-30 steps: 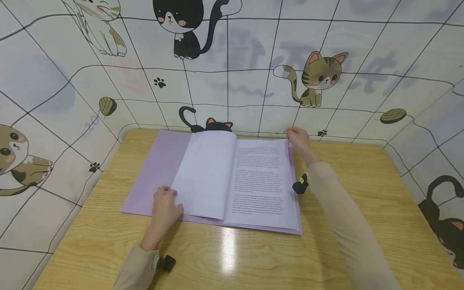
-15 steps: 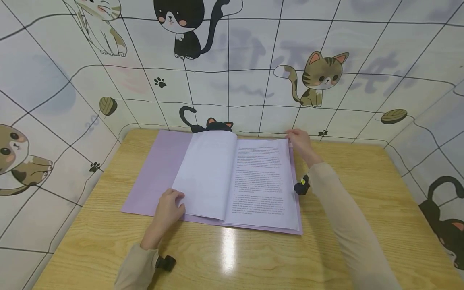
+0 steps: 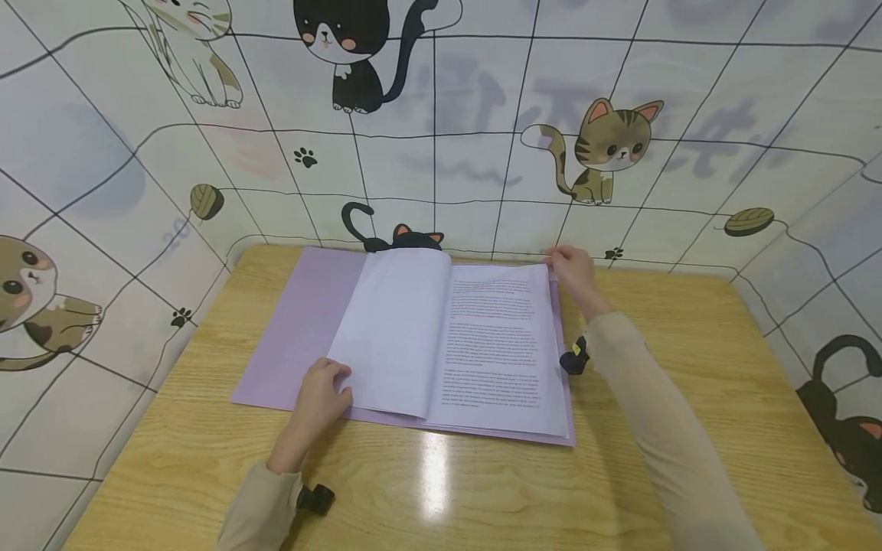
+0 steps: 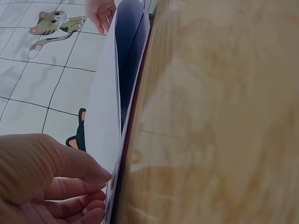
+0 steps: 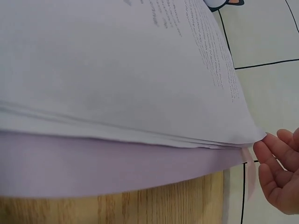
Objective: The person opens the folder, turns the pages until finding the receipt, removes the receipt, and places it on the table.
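Hands (image 3: 321, 394) touching pages (image 3: 489, 352), purple folder (image 3: 303, 325) open

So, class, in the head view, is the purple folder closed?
No, the purple folder lies open, with printed lines visible on its right page.

Table (image 3: 510, 497): wood-grain, smooth, glossy with bright glare streak. Pages (image 3: 389, 329): thin paper, smooth, matt. Cover (image 3: 303, 329): card-like, smooth, matt. Sleeves (image 3: 668, 428): matt cloth. Wrist cameras (image 3: 317, 500): plastic-looking.
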`<state>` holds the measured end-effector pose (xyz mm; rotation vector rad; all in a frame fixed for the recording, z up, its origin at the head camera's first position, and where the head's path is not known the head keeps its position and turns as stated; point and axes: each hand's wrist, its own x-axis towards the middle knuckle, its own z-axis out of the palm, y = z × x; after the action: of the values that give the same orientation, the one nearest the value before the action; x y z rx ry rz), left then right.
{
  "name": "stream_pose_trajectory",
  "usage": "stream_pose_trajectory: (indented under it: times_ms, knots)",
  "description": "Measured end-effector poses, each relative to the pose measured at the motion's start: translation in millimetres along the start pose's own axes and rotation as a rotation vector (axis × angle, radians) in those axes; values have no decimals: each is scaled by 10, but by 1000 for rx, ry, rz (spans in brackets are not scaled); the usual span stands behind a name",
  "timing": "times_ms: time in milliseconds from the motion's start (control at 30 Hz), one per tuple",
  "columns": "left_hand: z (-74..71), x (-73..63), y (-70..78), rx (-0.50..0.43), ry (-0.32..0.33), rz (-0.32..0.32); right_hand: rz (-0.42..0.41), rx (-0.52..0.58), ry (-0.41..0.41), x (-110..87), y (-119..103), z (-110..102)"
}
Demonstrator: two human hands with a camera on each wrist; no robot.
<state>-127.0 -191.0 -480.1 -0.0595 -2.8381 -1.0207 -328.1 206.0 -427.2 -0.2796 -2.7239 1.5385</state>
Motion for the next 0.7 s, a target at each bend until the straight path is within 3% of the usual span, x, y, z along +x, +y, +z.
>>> stream_pose_trajectory:
  times_ms: [267,700]
  knots:
    - [-12,1,9,-9,-12,-17,12,35,69,2,24,24]
    - [-1,-13,0,-9,16,19,-17,64,80,-12,31,16]
